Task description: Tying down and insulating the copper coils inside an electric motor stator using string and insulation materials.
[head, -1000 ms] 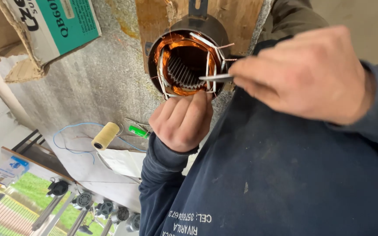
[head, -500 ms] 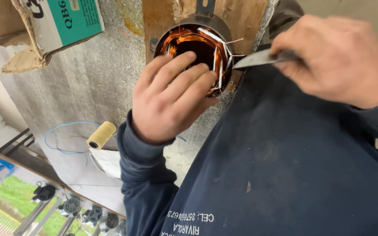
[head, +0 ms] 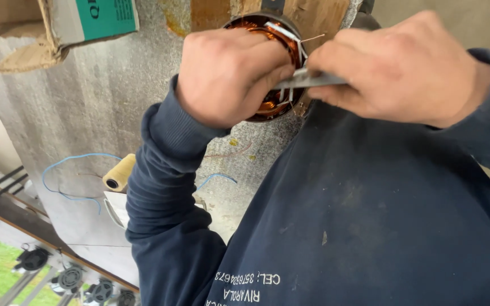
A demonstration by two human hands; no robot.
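A round motor stator (head: 265, 25) with copper windings and white insulation strips sits in front of my chest. My left hand (head: 231, 73) is wrapped over its front, covering most of the opening. My right hand (head: 404, 68) pinches a flat grey metal tool (head: 313, 79), whose tip lies at the stator's right rim, against the fingertips of my left hand. A thin copper wire end sticks out at the top right of the stator. The inside of the core is hidden by my left hand.
A cardboard box (head: 86, 20) with a teal label lies at the top left on a grey bench cover (head: 92, 107). A cream thread spool (head: 119, 173) and a loose blue wire (head: 63, 170) lie below it. Several small black fan parts (head: 69, 277) sit at the bottom left.
My left hand rose from under the stator and closed over its front. My right hand drew the tool out of the bore, then brought its tip back to the right rim.
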